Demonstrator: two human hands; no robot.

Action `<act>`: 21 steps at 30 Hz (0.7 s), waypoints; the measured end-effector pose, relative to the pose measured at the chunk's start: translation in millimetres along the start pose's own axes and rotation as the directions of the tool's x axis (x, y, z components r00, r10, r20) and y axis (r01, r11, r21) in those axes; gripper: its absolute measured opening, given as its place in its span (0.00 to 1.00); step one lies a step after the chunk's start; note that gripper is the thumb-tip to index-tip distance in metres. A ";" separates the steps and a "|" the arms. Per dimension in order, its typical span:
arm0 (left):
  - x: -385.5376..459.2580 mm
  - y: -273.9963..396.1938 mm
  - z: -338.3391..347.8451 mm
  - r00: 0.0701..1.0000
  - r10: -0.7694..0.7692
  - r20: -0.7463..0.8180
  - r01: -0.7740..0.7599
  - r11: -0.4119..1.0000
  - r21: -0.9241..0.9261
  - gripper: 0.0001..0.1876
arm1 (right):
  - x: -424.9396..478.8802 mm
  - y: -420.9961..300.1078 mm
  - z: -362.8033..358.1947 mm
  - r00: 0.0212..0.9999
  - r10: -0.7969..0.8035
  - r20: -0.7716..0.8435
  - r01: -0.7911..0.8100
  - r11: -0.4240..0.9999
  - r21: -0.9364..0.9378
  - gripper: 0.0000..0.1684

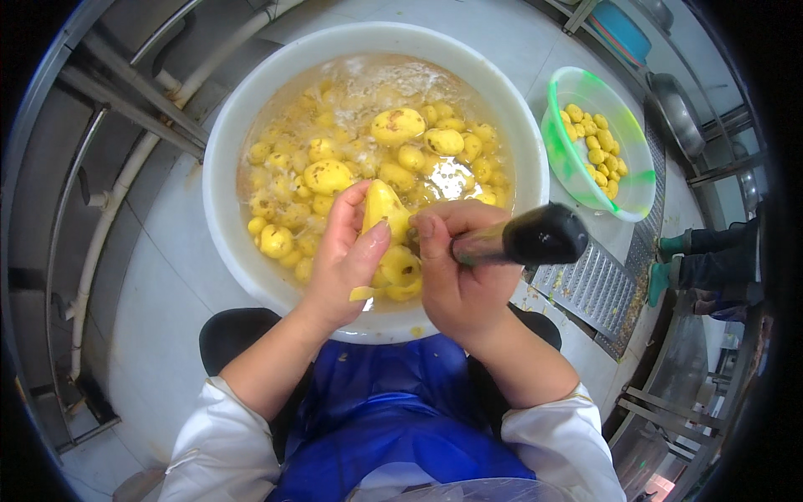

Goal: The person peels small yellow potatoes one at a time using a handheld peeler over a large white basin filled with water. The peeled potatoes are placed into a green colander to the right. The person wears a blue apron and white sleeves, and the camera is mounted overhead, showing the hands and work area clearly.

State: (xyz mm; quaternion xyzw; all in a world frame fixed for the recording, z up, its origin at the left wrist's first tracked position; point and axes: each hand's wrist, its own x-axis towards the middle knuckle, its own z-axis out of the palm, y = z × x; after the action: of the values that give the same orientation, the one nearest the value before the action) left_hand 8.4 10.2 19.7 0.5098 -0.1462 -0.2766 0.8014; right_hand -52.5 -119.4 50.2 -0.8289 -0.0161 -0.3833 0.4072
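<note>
Above the water in a large white plastic tub (pixel 219 188), my left hand (pixel 351 251) grips a yellow potato (pixel 382 207) whose visible side looks smooth and peeled. My right hand (pixel 467 263) is closed around the handle of a kitchen tool (pixel 542 235) with a thick black end. Its working end is hidden by my fingers near the potato, so I cannot tell whether it is a knife or a peeler. A thin strip of peel (pixel 362 293) lies against my left wrist. Many potatoes (pixel 329 177) with brown-spotted skins sit in the cloudy, rippling water.
Right of the tub, a green-and-white plastic basin (pixel 633 182) holds peeled potatoes (pixel 599 141). A perforated metal drain grate (pixel 586 292) crosses the tiled floor. Pipes (pixel 119 201) run along the left. A person's green boots (pixel 660 282) stand at right, near metal shelving with bowls (pixel 676 113).
</note>
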 end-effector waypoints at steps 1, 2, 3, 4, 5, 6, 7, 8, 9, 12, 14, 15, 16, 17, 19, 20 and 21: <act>0.0 -0.2 0.0 0.999 -0.050 -0.019 0.049 0.998 -0.041 0.27 | 1.3 -2.4 -0.1 0.999 0.004 0.040 -0.002 0.999 -0.047 0.04; 0.0 -0.4 -0.1 0.994 -0.100 -0.036 0.097 0.992 -0.082 0.27 | 2.0 -4.7 -0.5 0.997 0.009 0.079 -0.001 0.996 -0.094 0.04; 1.0 0.0 0.3 0.988 -0.150 -0.047 0.143 0.982 -0.126 0.27 | 0.0 1.4 0.3 0.998 0.003 0.062 0.003 0.995 -0.100 0.04; 1.9 1.8 -0.4 0.980 -0.199 -0.011 0.196 0.971 -0.138 0.27 | 0.5 3.8 -1.2 0.997 0.008 0.078 0.000 0.995 -0.100 0.04; 2.8 4.6 -2.3 0.968 -0.248 0.027 0.249 0.957 -0.148 0.27 | 2.5 6.3 -2.3 0.996 0.009 0.094 0.000 0.995 -0.100 0.04; 2.5 6.9 -6.0 0.953 -0.298 0.059 0.303 0.940 -0.154 0.27 | 5.8 5.9 -3.3 0.989 0.022 0.143 -0.009 0.996 -0.090 0.04; 2.2 7.6 -10.8 0.933 -0.351 0.077 0.360 0.918 -0.166 0.26 | 8.8 5.2 -5.2 0.981 0.033 0.193 -0.019 0.997 -0.071 0.04; 2.0 7.4 -16.6 0.910 -0.404 0.096 0.415 0.893 -0.175 0.26 | 12.5 4.7 -7.0 0.969 0.042 0.242 -0.030 0.998 -0.054 0.04; 1.5 7.9 -20.1 0.882 -0.456 0.120 0.471 0.863 -0.183 0.26 | 15.8 3.1 -10.5 0.956 0.050 0.289 -0.043 0.999 -0.030 0.04; 0.8 11.1 -23.4 0.818 -0.530 0.223 0.574 0.767 -0.287 0.26 | 10.4 6.2 -11.6 0.935 0.210 0.287 -0.234 0.971 0.053 0.05; 2.3 13.1 -27.4 0.708 -0.520 0.478 0.695 0.635 -0.337 0.26 | 13.1 0.3 -8.5 0.905 0.370 0.210 -0.401 0.907 0.130 0.09; 1.5 13.3 -26.8 0.701 -0.507 0.502 0.702 0.614 -0.360 0.26 | 14.8 -3.0 -6.3 0.876 0.448 0.177 -0.476 0.862 0.175 0.10; 0.8 13.6 -26.2 0.694 -0.492 0.525 0.709 0.592 -0.383 0.27 | 15.5 -5.6 -5.8 0.861 0.484 0.154 -0.507 0.841 0.190 0.11; -2.3 13.0 -21.7 0.745 -0.489 0.454 0.662 0.622 -0.418 0.27 | 16.7 -7.8 -5.7 0.845 0.519 0.132 -0.535 0.819 0.207 0.11; -1.8 9.7 -14.2 0.853 -0.407 0.327 0.516 0.754 -0.407 0.27 | 17.6 -11.3 -5.6 0.858 0.504 0.105 -0.514 0.839 0.177 0.08; 0.5 7.8 -10.4 0.903 -0.323 0.282 0.411 0.839 -0.356 0.27 | 17.8 -13.1 -5.7 0.864 0.495 0.091 -0.504 0.849 0.161 0.07; 2.1 6.1 -7.8 0.941 -0.234 0.244 0.302 0.906 -0.297 0.27 | 17.3 -14.5 -6.1 0.869 0.489 0.077 -0.495 0.856 0.145 0.06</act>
State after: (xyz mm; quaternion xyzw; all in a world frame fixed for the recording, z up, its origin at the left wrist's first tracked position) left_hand 15.9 16.7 21.7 0.3531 -0.1070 -0.4553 0.8103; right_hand -49.0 -118.9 73.3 -0.7770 0.1580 -0.2484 0.5565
